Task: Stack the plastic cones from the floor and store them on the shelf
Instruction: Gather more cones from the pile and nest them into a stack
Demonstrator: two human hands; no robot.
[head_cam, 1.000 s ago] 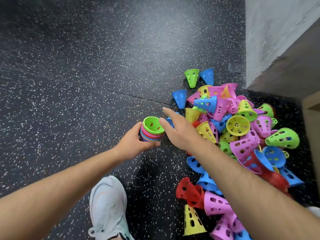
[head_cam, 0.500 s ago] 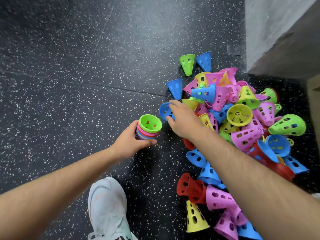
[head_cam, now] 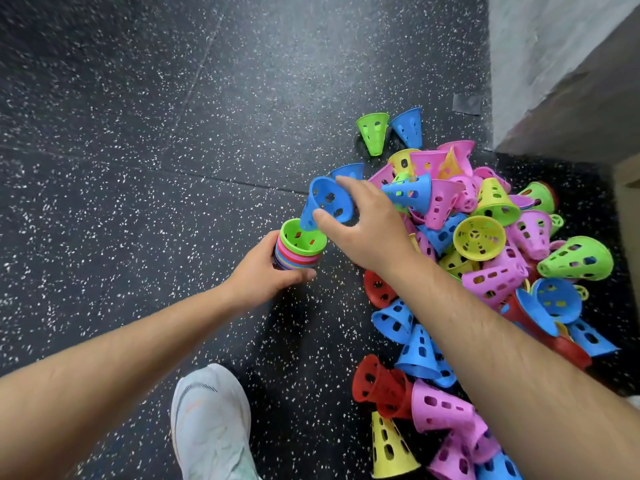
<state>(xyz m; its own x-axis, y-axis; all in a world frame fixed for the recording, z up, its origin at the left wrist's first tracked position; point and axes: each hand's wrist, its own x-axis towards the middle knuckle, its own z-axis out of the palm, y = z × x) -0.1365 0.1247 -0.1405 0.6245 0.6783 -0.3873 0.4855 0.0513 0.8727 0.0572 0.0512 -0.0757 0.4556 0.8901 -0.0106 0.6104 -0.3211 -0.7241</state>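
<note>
While most remains undone: pile of loose cones [head_cam: 479, 237], dozens, heaped on floor [head_cam: 173, 133]. Stack [head_cam: 298, 252], several nested, left hand [head_cam: 263, 271] curled round it. Blue cone [head_cam: 325, 202], pinched by right hand [head_cam: 370, 230], tip at stack's mouth. Shelf: not seen.

There are two bare hands, one left hand [head_cam: 263, 271] and one right hand [head_cam: 374, 230]. There is one stack of nested plastic cones [head_cam: 298, 252] and one blue plastic cone with holes [head_cam: 327, 206]. Far off sit two lone cones, one green cone [head_cam: 373, 133] and one far blue cone [head_cam: 408, 128]. One white shoe [head_cam: 211, 424] is near. The one big pile of coloured plastic cones [head_cam: 495, 282] on the right has too many to count.
</note>
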